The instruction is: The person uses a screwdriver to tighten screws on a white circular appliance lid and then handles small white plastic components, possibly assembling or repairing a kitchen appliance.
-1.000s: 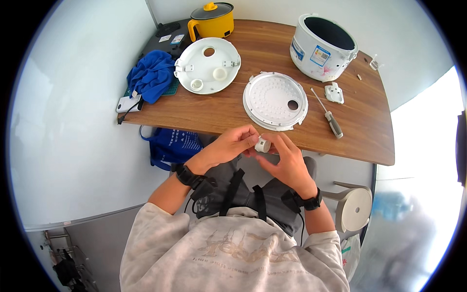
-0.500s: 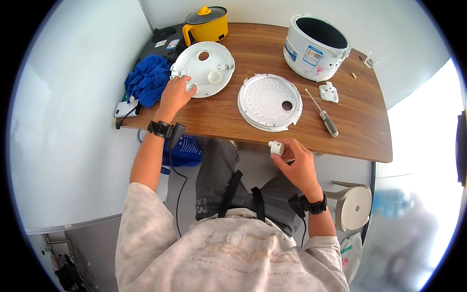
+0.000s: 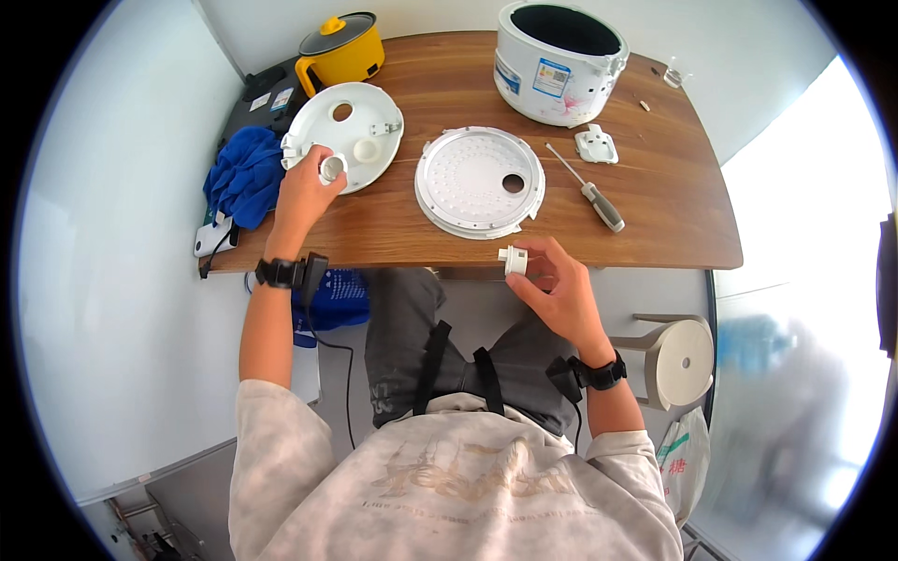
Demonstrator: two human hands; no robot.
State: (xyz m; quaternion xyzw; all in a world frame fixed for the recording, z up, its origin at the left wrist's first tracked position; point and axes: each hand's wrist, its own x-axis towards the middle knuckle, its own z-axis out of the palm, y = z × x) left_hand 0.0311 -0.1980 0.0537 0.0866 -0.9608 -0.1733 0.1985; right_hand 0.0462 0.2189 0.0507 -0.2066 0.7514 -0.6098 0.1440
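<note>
My left hand (image 3: pixel 307 192) is closed, its thumb and fingers gripping a small white round cap (image 3: pixel 333 168) at the near edge of a white rice cooker lid cover (image 3: pixel 374 123). That cover lies with its inside up and has a round hole and a shallow round cup in it. Just off the table's front edge, my right hand (image 3: pixel 561 290) pinches a white cylindrical plastic part (image 3: pixel 515 261) with a narrow stub pointing left. A white dimpled disc (image 3: pixel 472 178) with one round hole lies between the hands, farther back.
A screwdriver (image 3: pixel 599 204) and a white bracket (image 3: pixel 596 145) lie right of the disc. Behind stands a white rice cooker body (image 3: pixel 552 79). A yellow pot (image 3: pixel 346 64), blue cloth (image 3: pixel 245 178) and white power bank (image 3: pixel 213 238) occupy the left. A stool (image 3: pixel 681 363) stands at right.
My left hand now has the round cap tilted and seemingly raised at the cover's edge. My right hand has turned its cylindrical part, stub leftward. The whole view has shifted.
</note>
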